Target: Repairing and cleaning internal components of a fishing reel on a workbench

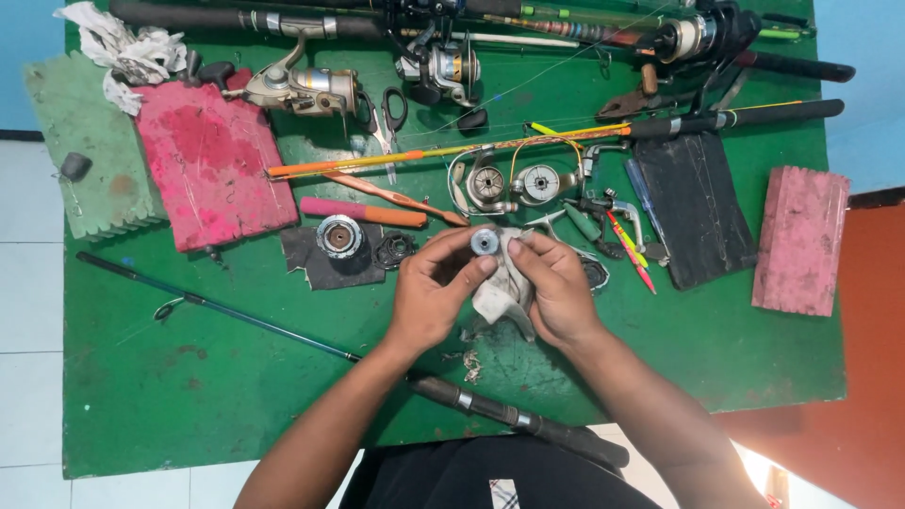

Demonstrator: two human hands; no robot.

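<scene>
Your left hand [432,294] pinches a small round metal reel part [485,242] between thumb and fingertips, just above the green worktop [189,377]. Your right hand [554,287] closes on a crumpled white cloth [500,292] touching that part; the cloth hides the part's underside and your right fingertips.

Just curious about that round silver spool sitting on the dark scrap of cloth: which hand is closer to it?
Left. The left hand is just right of the round silver spool, not touching it. The right hand is farther right, beyond the left.
</scene>
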